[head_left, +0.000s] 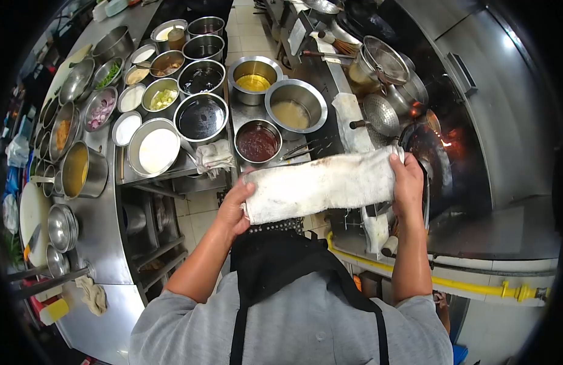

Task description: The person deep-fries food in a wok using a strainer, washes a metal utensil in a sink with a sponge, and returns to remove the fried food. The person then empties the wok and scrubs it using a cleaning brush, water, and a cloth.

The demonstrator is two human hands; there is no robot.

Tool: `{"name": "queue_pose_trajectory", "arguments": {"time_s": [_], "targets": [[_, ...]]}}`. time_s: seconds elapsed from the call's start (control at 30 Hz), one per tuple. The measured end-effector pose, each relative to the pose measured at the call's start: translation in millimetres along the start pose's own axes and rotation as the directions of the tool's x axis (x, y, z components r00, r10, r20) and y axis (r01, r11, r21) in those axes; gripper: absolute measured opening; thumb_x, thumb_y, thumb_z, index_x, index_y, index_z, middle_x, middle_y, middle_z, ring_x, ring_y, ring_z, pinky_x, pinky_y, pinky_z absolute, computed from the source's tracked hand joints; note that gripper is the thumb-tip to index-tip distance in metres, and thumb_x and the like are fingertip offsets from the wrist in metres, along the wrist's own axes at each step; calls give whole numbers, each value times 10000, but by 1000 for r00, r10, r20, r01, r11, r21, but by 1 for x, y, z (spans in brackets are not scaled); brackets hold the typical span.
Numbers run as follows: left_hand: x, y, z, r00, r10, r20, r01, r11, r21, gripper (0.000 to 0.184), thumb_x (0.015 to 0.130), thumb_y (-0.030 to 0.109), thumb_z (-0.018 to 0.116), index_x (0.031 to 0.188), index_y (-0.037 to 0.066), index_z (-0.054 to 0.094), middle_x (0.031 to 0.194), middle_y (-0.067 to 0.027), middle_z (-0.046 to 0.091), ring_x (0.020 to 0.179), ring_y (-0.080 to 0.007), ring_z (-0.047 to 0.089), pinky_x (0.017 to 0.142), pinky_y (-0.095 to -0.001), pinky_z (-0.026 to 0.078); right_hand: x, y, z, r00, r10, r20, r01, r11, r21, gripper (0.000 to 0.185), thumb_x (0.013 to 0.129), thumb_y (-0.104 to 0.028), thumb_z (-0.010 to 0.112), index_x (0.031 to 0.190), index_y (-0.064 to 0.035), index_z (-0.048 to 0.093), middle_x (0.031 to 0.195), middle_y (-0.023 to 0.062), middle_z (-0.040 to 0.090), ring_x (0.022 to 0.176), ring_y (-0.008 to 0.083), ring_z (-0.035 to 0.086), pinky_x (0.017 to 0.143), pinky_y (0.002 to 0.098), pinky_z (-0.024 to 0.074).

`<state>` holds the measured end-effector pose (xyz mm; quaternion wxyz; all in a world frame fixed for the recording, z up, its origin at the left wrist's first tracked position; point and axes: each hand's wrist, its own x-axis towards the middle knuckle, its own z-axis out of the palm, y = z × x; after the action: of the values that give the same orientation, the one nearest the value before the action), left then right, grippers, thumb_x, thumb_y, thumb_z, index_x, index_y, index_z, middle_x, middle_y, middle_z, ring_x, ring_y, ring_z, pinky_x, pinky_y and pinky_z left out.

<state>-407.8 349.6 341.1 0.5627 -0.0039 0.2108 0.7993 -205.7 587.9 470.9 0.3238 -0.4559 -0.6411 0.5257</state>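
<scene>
A long folded white cloth (321, 185) with faint brown stains is stretched out in front of my body. My left hand (236, 204) grips its left end, thumb on top. At the other end, my right hand (408, 182) is closed on the cloth's right edge. Just beyond the cloth stand a bowl of dark red sauce (257, 141) and a large pot of cloudy liquid (291, 114). Another folded white cloth (352, 121) lies behind it, near a perforated ladle (382, 115).
Flames (445, 143) show by a wok (427, 152) at the right. Many bowls, one with white contents (158, 151), crowd the left counter. A knife (32, 242) lies on a white board at far left. A yellow pipe (464, 285) runs along the stove front.
</scene>
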Motion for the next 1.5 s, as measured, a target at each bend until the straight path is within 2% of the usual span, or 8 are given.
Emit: {"name": "queue_pose_trajectory", "arguments": {"time_s": [0.1, 0.27, 0.4, 0.53, 0.7, 0.83, 1.0, 1.5], "targets": [[20, -4, 6, 930, -335, 151, 347, 936, -64, 539, 887, 326, 552, 1287, -18, 443, 1197, -167, 572, 1051, -282, 597, 963, -433, 448, -14, -3, 33, 966, -253, 47, 241, 826, -509, 243, 855, -180, 627, 978, 16, 554, 897, 80, 619, 727, 127, 567, 716, 275, 464], [40, -27, 46, 864, -411, 291, 457, 882, -112, 566, 911, 363, 490, 1319, -21, 408, 1269, -178, 527, 1146, -315, 538, 1008, -449, 400, -47, 19, 70, 948, -303, 96, 314, 849, -425, 301, 810, -180, 694, 1021, -17, 554, 931, 47, 598, 744, 122, 560, 676, 270, 461], [43, -37, 25, 857, -502, 114, 469, 853, 229, 634, 933, 472, 415, 1340, -14, 382, 1299, -174, 503, 1193, -311, 500, 1040, -450, 363, -48, 50, 25, 774, 378, 508, -596, 705, 384, 362, 806, -249, 716, 1032, 8, 599, 923, 77, 650, 794, 144, 611, 723, 288, 487], [45, -72, 18, 758, -652, 26, 618, 730, 293, 762, 875, 670, 329, 1384, 104, 353, 1370, -134, 445, 1210, -327, 482, 1022, -490, 371, -57, 75, 33, 977, 153, 147, -56, 854, -518, 355, 739, -268, 736, 898, 32, 632, 793, 138, 656, 706, 186, 616, 627, 341, 482], [75, -130, 59, 675, -738, -18, 681, 613, 402, 555, 885, 492, 526, 1194, 35, 460, 1052, -146, 586, 882, -289, 631, 791, -448, 527, -62, 45, -8, 887, 220, 406, -51, 921, -387, 302, 743, -231, 704, 949, -16, 656, 848, 158, 669, 739, 232, 641, 668, 346, 498], [131, -161, 81, 588, -806, 61, 727, 560, 397, 434, 859, 375, 552, 1145, 53, 501, 987, -153, 606, 897, -328, 620, 829, -481, 507, -41, 65, -170, 907, -37, -419, -296, 652, -698, 346, 762, -257, 659, 1028, -38, 635, 911, 149, 667, 844, 295, 649, 779, 384, 515], [224, -279, 150, 585, -804, -106, 769, 507, 390, 330, 848, 339, 504, 1036, 72, 546, 920, -127, 628, 853, -295, 624, 759, -473, 511, -14, 130, -276, 781, 180, -598, -624, 191, -758, 519, 796, -283, 627, 1186, 20, 467, 1054, 233, 578, 1015, 325, 590, 852, 394, 488], [362, -439, 210, 451, -856, -251, 842, 315, 438, 404, 948, 394, 397, 1165, 88, 550, 1134, -123, 590, 1029, -342, 569, 916, -524, 438, 0, 218, -307, 657, 246, -713, -607, 734, -306, 351, 847, -191, 558, 1149, -21, 503, 949, 294, 608, 927, 449, 587, 816, 481, 467]]}}
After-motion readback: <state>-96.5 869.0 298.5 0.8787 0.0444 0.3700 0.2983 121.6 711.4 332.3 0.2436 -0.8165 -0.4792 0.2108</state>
